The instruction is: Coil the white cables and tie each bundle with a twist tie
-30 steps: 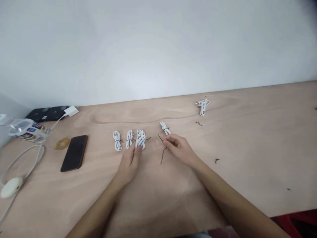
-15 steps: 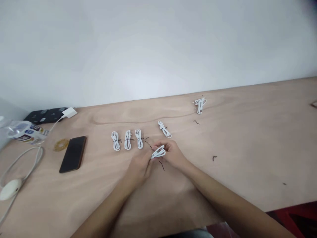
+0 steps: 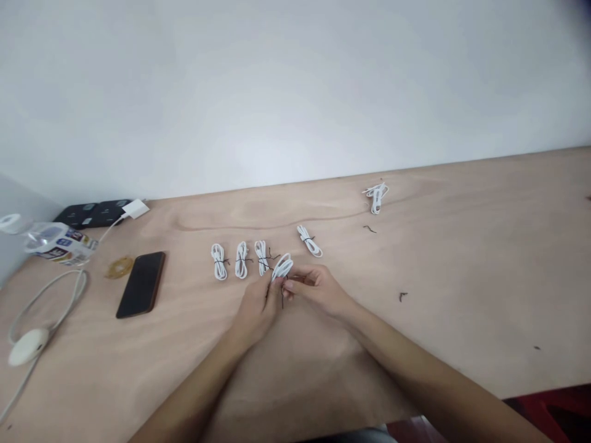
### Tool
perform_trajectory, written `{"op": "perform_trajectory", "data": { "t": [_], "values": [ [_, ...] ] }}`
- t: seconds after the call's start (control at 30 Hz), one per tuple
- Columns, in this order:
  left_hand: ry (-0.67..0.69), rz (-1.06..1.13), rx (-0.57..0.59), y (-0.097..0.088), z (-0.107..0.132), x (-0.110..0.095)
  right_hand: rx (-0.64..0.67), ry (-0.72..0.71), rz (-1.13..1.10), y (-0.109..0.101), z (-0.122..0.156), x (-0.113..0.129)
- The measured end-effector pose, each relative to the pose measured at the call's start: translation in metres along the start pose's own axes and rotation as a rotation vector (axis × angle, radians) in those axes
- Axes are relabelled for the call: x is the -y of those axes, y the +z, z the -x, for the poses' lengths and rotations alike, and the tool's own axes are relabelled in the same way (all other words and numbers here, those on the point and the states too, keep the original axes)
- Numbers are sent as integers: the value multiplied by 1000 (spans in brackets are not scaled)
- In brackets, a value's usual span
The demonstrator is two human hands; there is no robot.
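Five white cable coils lie on a plywood worktop [image 3: 452, 258]; a sixth coil [image 3: 282, 267] sits between two hands

Pale wall [image 3: 295, 92] fills the upper view, behind the worktop's far edge. Red cloth [image 3: 545, 413], partly shown, lies beyond the near right corner.

Far left: black power strip [image 3: 92, 213] with white plug adapter [image 3: 136, 209] at its end; printed plastic packet [image 3: 60, 243]; white cable [image 3: 55, 301] looping to an oval white puck [image 3: 28, 346]. Nearer the middle: black smartphone [image 3: 141, 285], face down or dark, cannot tell which, and a thin amber ring [image 3: 119, 267] just beside it.

Coils, each bound at the waist with dark wire: leftmost coil [image 3: 218, 261], second coil [image 3: 241, 259], third coil [image 3: 261, 257] in a neat row; fourth coil [image 3: 309, 241] set at a slant; fifth coil [image 3: 376, 198] well apart, toward the far edge. Two dark wire scraps [image 3: 369, 229] [image 3: 403, 296] lie loose on the right.

Sixth coil appears raised just off the worktop, beside the third. Left hand [image 3: 258, 311] curls around its lower end, fingers partly hidden. Right hand [image 3: 318, 290] pinches thumb to fingertips on a black wire tie [image 3: 282, 294] hanging below the coil.

Handling judgement: very light, springy, slick loops, apt to slide apart. Best held at the bundled waist, not the loop ends. Tie looks thin and bendable.
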State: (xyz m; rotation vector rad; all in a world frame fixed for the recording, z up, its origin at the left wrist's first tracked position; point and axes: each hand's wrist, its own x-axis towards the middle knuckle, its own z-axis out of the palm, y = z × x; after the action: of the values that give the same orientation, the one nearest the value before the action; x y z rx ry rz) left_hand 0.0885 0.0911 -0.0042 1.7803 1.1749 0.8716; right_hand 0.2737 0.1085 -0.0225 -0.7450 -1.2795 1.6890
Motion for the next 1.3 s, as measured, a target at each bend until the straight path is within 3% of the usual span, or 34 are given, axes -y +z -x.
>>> {"op": "perform_trajectory", "data": {
  "t": [0.23, 0.4, 0.63, 0.73, 1.0, 1.1, 1.23, 1.3],
  "values": [
    [-51, 62, -27, 1, 5, -3, -175, -53, 115, 4, -2, -8],
    [-144, 331, -32, 7, 9, 10, -205, -113, 154, 6, -1, -13],
    [-331, 631, 167, 7, 0, 5, -199, -160, 140, 7, 0, -10],
    [-344, 703, 181, 5, -2, 5, -204, -202, 225, 10, 2, -7],
    [-184, 517, -32, -2, -2, 10, -295, -417, 540, 2, 4, -4],
    [-1, 295, -104, -7, 1, 9, -265, -418, 652, -3, 4, -2],
    [334, -33, -192, -11, 1, 9, -201, -344, 623, -2, 4, -1],
    [365, -87, -209, -12, 1, 9, -180, -317, 583, 0, 4, 0]
  ]
}}
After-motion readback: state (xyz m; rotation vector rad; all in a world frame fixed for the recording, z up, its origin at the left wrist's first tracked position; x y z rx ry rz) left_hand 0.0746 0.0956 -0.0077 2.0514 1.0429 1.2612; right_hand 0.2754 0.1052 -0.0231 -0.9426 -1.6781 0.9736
